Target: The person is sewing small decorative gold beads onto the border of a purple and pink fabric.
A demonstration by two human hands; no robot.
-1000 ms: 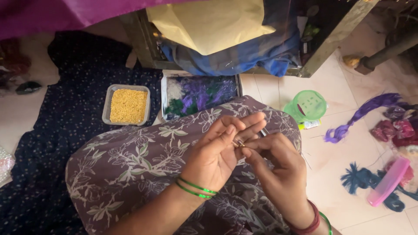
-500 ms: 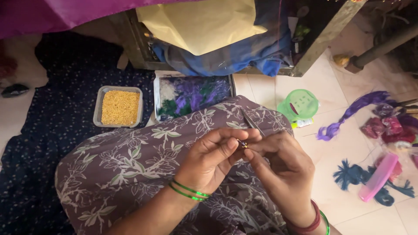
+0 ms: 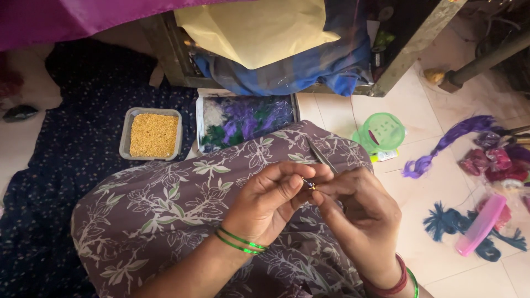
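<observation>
Both hands, left hand (image 3: 270, 201) and right hand (image 3: 361, 212), still pinch a tiny bead (image 3: 309, 185) over the lap, now drawn closer together; tray of yellow beads (image 3: 153, 134) beside.

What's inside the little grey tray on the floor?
The grey tray is filled nearly to the rim with tiny yellow-gold beads. They cover its bottom completely, so anything underneath them is hidden.

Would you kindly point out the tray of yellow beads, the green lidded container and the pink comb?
tray of yellow beads (image 3: 153, 135), head view, bead surface.
green lidded container (image 3: 382, 131), head view, lid.
pink comb (image 3: 481, 224), head view, spine.
</observation>
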